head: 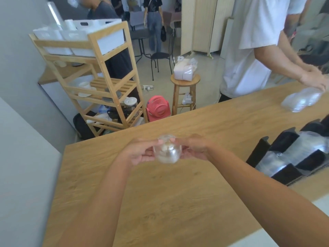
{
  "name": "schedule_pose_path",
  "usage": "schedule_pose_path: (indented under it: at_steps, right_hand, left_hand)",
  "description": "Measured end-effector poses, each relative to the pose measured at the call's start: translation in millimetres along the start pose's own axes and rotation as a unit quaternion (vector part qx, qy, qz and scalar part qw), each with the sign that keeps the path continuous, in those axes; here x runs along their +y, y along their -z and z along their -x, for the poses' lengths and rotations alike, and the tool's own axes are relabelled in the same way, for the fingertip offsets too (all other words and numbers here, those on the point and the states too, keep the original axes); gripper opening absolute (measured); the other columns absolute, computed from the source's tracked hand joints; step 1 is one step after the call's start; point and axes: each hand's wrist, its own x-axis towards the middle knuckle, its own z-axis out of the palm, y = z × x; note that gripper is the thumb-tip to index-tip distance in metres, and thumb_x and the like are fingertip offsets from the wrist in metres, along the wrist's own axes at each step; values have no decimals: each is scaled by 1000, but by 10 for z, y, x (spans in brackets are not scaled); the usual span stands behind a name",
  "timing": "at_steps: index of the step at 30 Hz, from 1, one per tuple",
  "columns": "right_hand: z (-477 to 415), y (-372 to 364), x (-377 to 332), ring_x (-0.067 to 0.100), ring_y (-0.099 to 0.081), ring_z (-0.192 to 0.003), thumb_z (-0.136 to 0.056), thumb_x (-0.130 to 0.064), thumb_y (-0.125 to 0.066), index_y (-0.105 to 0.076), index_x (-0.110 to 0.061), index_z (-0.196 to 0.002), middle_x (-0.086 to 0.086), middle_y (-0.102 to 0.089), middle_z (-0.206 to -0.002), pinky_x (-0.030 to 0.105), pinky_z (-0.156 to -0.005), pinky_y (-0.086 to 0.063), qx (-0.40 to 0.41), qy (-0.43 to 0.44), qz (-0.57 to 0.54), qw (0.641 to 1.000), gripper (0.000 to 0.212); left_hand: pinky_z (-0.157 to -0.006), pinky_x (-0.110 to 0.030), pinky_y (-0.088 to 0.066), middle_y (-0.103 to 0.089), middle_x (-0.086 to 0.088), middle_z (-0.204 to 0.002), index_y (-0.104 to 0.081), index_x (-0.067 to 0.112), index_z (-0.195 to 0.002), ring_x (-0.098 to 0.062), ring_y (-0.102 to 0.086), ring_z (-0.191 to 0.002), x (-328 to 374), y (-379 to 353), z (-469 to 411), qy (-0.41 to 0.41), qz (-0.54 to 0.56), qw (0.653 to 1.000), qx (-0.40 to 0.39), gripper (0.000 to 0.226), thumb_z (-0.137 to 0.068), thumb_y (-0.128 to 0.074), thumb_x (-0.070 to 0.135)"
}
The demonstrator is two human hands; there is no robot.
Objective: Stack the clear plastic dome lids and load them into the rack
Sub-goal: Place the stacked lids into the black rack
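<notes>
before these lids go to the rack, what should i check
1. Both hands on the lids: ok. Left hand and right hand hold the clear dome lids from either side.
2. Lids nested squarely: cannot tell, blurred.
3. Lids clear of the table: cannot tell.
4. Room in the black rack: cannot tell; lids already fill the slots in view.
5. Path to the rack free: ok, bare tabletop between.
6. Other person's hand away from the rack: ok; it is at the far pile of lids.

Both hands — left hand (140,154), right hand (195,148) — hold clear dome lids (167,151) above the counter (160,202); black rack (292,157) sits right.
</notes>
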Motion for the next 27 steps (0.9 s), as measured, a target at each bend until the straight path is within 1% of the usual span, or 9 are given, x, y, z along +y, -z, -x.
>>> schedule_pose_path:
  at_steps: [4,7,9,11,14,20,22,25,27]
  right_hand:
    - [362,398,-347,28,-69,-105,-77,-41,-78,-64,2,-121,17,-71,-114,41,-97,-54,73,50,-8,996,63]
    - [695,724,-554,22,-70,-94,-81,-41,-75,-65,-4,-116,11,-72,-105,33,-87,-58,119,81,-4,990,52]
    - [942,938,-652,22,-69,-96,-82,-42,-75,-65,-6,-117,10,-71,-106,31,-85,-58,157,95,0,983,52]
    - [1201,1134,-704,25,-68,-101,-81,-42,-76,-66,-6,-117,11,-71,-109,33,-88,-58,193,108,-2,975,52]
    - [1571,1396,-671,24,-70,-96,-72,-41,-79,-71,-9,-107,8,-75,-96,35,-89,-58,239,133,-29,962,48]
    - [2089,1789,-303,31,-68,-107,-78,-30,-79,-67,-1,-115,19,-70,-115,35,-85,-59,327,144,-112,927,48]
    - [2201,1857,-151,30,-71,-102,-72,-35,-82,-68,-4,-113,18,-72,-112,34,-81,-60,358,136,-113,917,53]
    - [2303,1906,74,29,-73,-93,-67,-45,-86,-67,-8,-109,14,-72,-106,39,-79,-62,417,101,-93,898,60]
    - [2327,1907,211,25,-74,-88,-66,-50,-86,-65,-9,-107,11,-71,-103,37,-70,-62,449,83,-79,886,62]
  left_hand:
    - [-73,-34,-60,-76,-13,-99,-68,4,-109,-24,-74,-91,613,-413,-96,-53,-30,997,-39,56,-62,-87,27]
    - [-81,-38,-59,-75,-13,-101,-68,4,-109,-25,-73,-93,1002,-797,-154,-86,-57,992,-65,40,-76,-82,22]
    - [-86,-39,-58,-75,-13,-101,-67,5,-110,-25,-73,-95,1226,-1074,-172,-104,-74,988,-90,37,-80,-80,21]
    - [-86,-40,-58,-75,-14,-101,-67,4,-110,-27,-72,-96,1415,-1371,-182,-124,-91,981,-116,34,-81,-78,20]
    - [-82,-39,-59,-74,-16,-102,-67,4,-108,-28,-72,-96,1621,-1816,-196,-145,-116,970,-155,32,-82,-77,18]
    - [-74,-35,-60,-74,-12,-95,-69,3,-104,-23,-73,-85,1703,-2584,-309,-146,-172,942,-247,26,-85,-75,19]
    - [-73,-34,-60,-74,-11,-92,-69,4,-104,-22,-73,-82,1645,-2768,-371,-137,-188,933,-275,26,-85,-75,20]
    - [-83,-40,-59,-73,-14,-98,-67,1,-111,-26,-71,-89,1538,-2975,-481,-122,-220,918,-307,36,-84,-76,21]
    - [-83,-40,-59,-73,-14,-98,-67,1,-114,-27,-71,-90,1476,-3071,-545,-111,-245,906,-328,41,-81,-78,23]
